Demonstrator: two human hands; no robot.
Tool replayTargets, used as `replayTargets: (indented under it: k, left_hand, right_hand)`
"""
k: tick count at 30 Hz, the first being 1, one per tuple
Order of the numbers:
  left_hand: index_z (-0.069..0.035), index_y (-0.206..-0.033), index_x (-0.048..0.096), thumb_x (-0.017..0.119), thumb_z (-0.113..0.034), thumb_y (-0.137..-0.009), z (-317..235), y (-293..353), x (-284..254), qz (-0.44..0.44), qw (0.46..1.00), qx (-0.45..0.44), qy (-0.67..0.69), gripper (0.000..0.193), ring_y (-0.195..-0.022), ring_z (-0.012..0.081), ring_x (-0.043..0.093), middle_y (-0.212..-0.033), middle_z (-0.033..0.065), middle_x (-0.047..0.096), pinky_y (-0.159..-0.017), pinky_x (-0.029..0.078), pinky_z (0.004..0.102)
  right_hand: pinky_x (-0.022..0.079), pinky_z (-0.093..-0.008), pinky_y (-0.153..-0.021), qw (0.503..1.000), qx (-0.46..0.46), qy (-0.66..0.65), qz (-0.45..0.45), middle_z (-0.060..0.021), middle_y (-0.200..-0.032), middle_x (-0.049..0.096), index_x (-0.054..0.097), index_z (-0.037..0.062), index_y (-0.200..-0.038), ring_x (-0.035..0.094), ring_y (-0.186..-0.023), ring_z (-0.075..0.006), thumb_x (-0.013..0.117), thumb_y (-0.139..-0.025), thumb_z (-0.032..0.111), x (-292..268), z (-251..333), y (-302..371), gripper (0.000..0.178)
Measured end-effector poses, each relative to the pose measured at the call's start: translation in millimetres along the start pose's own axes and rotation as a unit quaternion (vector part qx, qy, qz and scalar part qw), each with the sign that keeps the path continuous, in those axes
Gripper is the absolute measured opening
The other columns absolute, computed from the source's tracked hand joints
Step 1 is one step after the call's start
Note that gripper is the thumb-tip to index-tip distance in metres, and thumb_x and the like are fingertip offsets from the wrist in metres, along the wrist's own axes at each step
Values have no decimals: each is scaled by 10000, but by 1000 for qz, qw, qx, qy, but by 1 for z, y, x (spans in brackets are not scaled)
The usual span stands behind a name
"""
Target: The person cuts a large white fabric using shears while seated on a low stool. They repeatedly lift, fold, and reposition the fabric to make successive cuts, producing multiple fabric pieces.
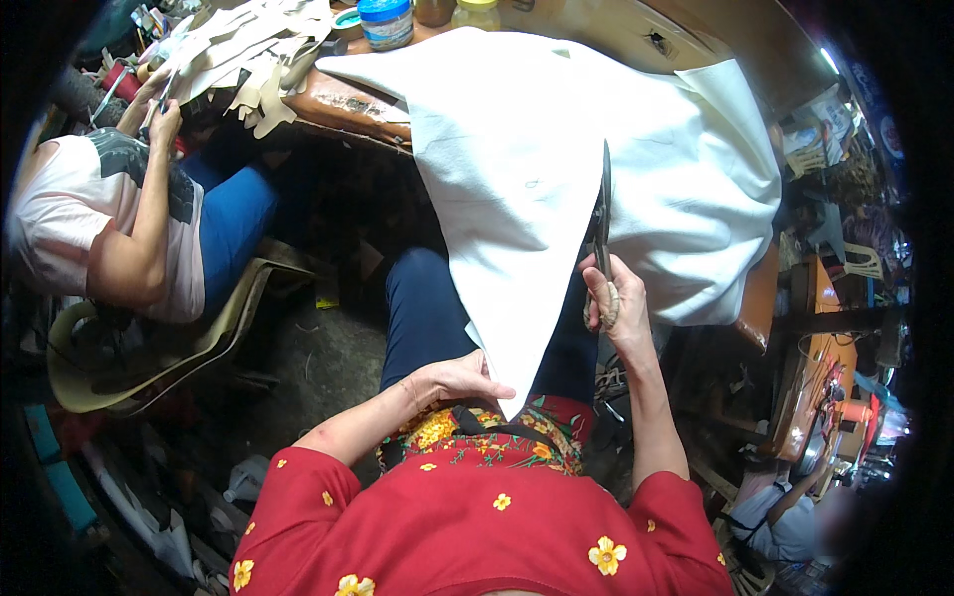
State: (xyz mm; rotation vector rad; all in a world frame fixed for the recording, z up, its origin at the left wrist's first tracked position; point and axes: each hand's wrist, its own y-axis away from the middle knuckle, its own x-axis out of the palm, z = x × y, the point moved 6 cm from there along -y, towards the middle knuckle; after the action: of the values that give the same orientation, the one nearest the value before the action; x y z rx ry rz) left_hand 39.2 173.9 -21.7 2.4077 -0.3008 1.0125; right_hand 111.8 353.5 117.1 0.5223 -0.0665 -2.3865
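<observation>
A large sheet of white material (507, 189), fabric or leather, hangs from the table toward my lap. Its near end narrows to a point, where my left hand (462, 378) pinches the edge with the thumb on top. In my right hand (618, 303) is a pair of dark scissors (603, 214), its handles wrapped in pale strips. The blades point away from me along a long slit. That slit parts the pointed piece from the wider part of the sheet (686, 189) on the right. Whether the blades are apart cannot be made out.
The sheet lies over a brown table (358, 107). Jars, one a blue-lidded tub (386, 22), stand at its far edge beside a heap of cut pale pieces (263, 60). Left, a person (119, 214) sits on a plastic chair (94, 382), holding a tool. Another person (795, 521) is lower right.
</observation>
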Motion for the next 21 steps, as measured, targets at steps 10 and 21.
replayTargets:
  k: [10,21]
  left_hand:
    - [16,-1001,607,765,-198,-788,-6,3,0,-98,993,-44,-48,341,-832,117,628,-936,81,660,-753,526,255]
    - [73,-932,670,641,-371,-886,-93,24,-43,-159,963,49,-212,447,-781,134,665,-844,111,698,-698,538,246]
  right_hand:
    - [353,-207,-387,1000,9,-12,3,26,-574,481,573,36,-926,466,-421,-48,636,-879,415,-2,-4,-3,387]
    - [330,-192,-396,999,16,-5,29,62,-561,411,568,49,-967,422,-427,-28,598,-907,422,-5,-6,-4,380]
